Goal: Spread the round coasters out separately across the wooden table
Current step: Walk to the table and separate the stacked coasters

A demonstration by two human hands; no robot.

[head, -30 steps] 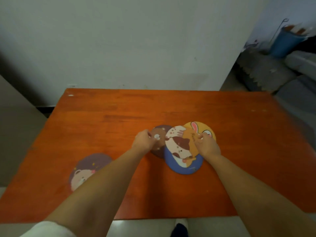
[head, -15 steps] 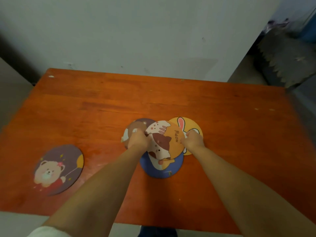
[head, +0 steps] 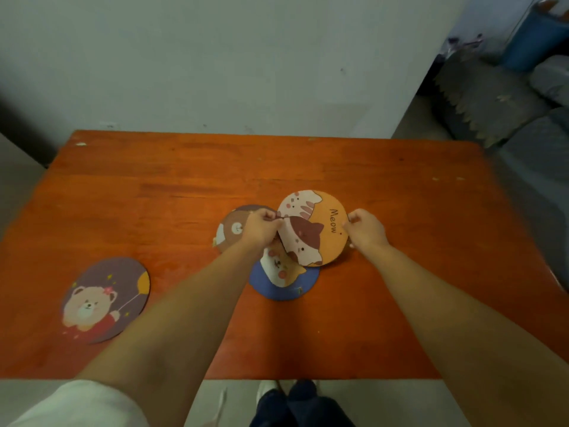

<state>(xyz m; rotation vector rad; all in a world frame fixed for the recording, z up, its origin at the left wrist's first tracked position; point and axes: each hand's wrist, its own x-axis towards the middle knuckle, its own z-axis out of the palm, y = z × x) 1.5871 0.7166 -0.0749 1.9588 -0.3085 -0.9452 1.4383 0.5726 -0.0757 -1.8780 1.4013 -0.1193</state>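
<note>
We've got our left hand (head: 261, 231) curled in, fingers (head: 271, 217) pinched together on the left rim of the orange "Meow" cat coaster (head: 314, 228). Our right hand (head: 365, 231) is doing the same on the opposite rim, fingers (head: 351, 221) closed tight on the edge, so the coaster sits right between the two sets of fingers, held on both sides. Can't really tell if it's lifted clear or just resting on what's under it.

Just below our left fingers, peeking out from under the orange one, there's a blue coaster (head: 284, 280) with a cat face on it; the orange coaster overlaps its far part. Right behind our left knuckles, on the side away from the right hand, is a brown bear coaster (head: 232, 231). Our hand covers its right part, and we can't tell whether it touches the orange one. So those three are bunched up together around our fingers, roughly mid-surface.

Well off to the left of the left hand and nearer to us, a purple bear coaster (head: 106, 300) with a balloon lies flat on its own, apart from the cluster.

All of it sits on the orange-brown wooden surface (head: 400, 195). No containers on it. A white sleeve (head: 83, 405) shows at our left arm.
</note>
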